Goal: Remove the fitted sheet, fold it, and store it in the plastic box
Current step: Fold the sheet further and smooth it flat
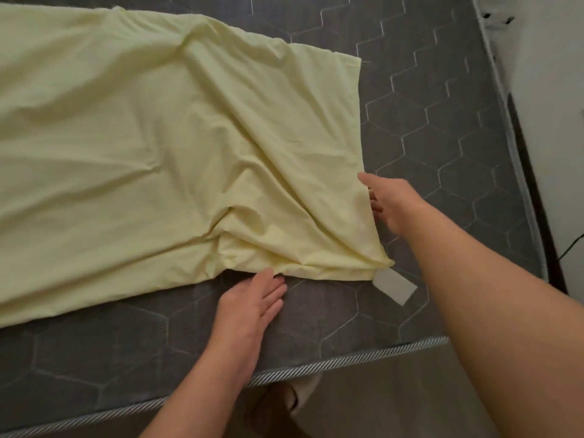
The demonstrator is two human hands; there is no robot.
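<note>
1. The fitted sheet point(158, 137) lies as a long band on the mattress point(442, 153), running left to right.
2. The left hand point(252, 298) has straight fingers, tips touching the near hem.
3. The right hand point(392, 207) meets the sheet's right end; whether its fingers pinch cannot be told.

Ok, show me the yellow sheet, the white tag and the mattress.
yellow sheet point(151, 131): head view, flat middle of the fabric.
white tag point(395, 286): head view, centre of the tag.
mattress point(442, 128): head view, bare quilted top right of the sheet.
</note>
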